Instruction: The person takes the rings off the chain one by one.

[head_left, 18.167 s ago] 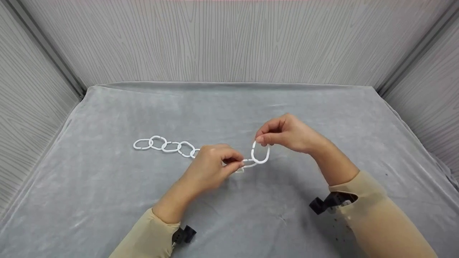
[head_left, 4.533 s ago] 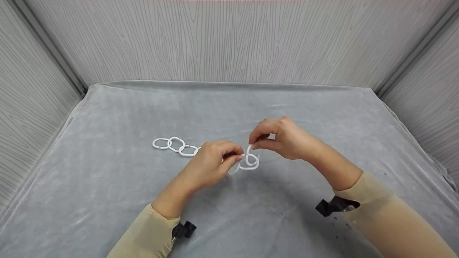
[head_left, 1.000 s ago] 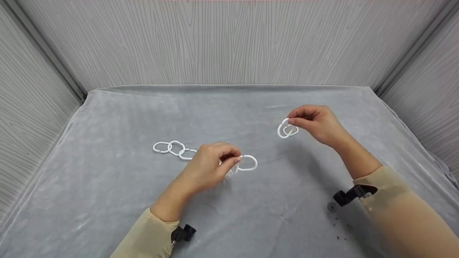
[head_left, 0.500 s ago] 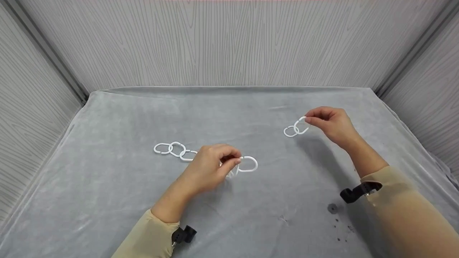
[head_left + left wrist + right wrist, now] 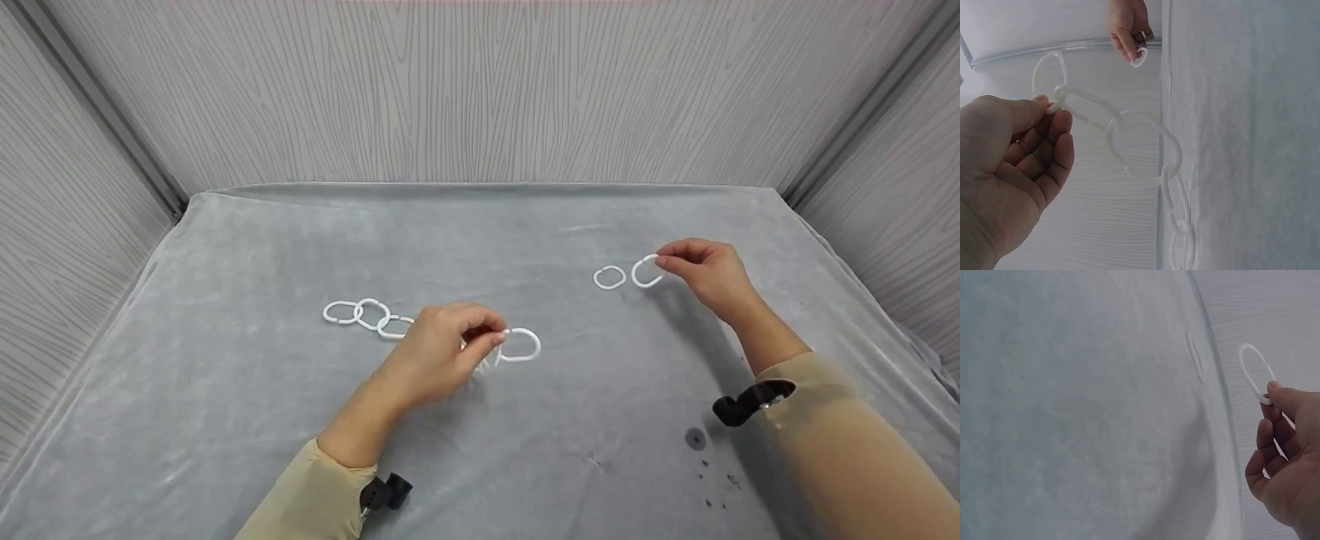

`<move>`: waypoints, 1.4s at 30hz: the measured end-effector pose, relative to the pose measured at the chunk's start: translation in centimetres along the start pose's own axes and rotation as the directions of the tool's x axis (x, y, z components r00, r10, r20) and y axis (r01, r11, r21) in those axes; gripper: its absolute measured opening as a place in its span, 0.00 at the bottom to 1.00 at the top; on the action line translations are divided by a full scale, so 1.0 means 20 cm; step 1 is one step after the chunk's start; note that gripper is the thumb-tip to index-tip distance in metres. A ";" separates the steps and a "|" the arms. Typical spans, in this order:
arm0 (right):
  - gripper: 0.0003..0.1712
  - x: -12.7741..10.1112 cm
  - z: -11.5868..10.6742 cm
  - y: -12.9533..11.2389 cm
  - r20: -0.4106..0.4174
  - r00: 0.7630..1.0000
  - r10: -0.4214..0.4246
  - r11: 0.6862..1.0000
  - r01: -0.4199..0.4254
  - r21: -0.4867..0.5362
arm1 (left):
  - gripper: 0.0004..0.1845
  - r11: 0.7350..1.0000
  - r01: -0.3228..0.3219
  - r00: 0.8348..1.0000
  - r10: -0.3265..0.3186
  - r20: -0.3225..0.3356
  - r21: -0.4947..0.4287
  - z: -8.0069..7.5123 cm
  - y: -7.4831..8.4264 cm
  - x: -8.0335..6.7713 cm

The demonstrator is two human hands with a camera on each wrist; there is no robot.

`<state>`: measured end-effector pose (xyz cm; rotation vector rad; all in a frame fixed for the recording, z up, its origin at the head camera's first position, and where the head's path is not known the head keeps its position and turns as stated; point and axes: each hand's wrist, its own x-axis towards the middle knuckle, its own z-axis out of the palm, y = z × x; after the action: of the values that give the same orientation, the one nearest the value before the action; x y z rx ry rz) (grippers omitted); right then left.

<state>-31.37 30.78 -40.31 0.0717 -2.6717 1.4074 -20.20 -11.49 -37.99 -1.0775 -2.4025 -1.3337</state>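
My left hand pinches a link of a white plastic chain between thumb and fingertips. Left of the hand several joined links lie on the cloth; one end link sticks out to its right. In the left wrist view the links hang linked one through another from the fingertips. At the right, my right hand holds a single white ring by its edge, raised over the cloth. Just left of that, apart from it, a loose white ring lies flat. Part of the chain is hidden behind my left hand.
A grey cloth covers the table, with wood-grain panels at the back and on both sides. Dark marks spot the cloth near my right forearm. Each wrist carries a small black camera.
My right hand has pulled two joined links off the chain's right side and carried them rightward. One link now lies separate on the cloth; the other stays pinched. My left hand has barely moved.
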 end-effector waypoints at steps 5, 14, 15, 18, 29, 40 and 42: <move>0.19 -0.01 0.00 0.03 -0.012 0.999 0.032 0.999 -0.032 -0.003 | 0.04 1.000 -0.007 1.000 0.007 0.001 0.013 0.00 0.00 0.00; 0.18 0.00 0.03 0.05 -0.022 0.997 0.076 0.996 -0.077 -0.046 | 0.04 1.000 -0.018 1.000 0.018 -0.006 0.006 0.00 -0.01 0.00; 0.18 0.00 0.04 0.05 -0.018 0.996 0.086 0.995 -0.087 -0.054 | 0.04 1.000 -0.014 1.000 0.014 -0.004 0.006 0.00 -0.02 0.00; 0.18 -0.01 0.04 0.05 -0.010 0.993 0.117 0.990 -0.118 -0.073 | 0.03 1.000 -0.007 1.000 0.007 0.000 0.008 0.00 -0.02 0.00; 0.18 0.01 0.06 0.05 -0.006 0.989 0.145 0.985 -0.145 -0.098 | 0.03 1.000 -0.011 1.000 0.011 -0.004 0.000 -0.01 -0.03 -0.01; 0.16 0.01 0.08 0.07 -0.003 0.991 0.136 0.982 -0.135 -0.132 | 0.04 1.000 -0.005 1.000 0.005 -0.006 -0.007 -0.02 -0.03 -0.03; 0.16 0.01 0.08 0.08 -0.009 0.993 0.122 0.984 -0.122 -0.130 | 0.03 1.000 -0.005 1.000 0.005 -0.006 -0.002 -0.02 -0.03 -0.03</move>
<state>-31.91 30.36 -42.43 -0.1063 -2.8027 1.2582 -20.25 -12.22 -38.39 -1.0778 -2.3925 -1.3358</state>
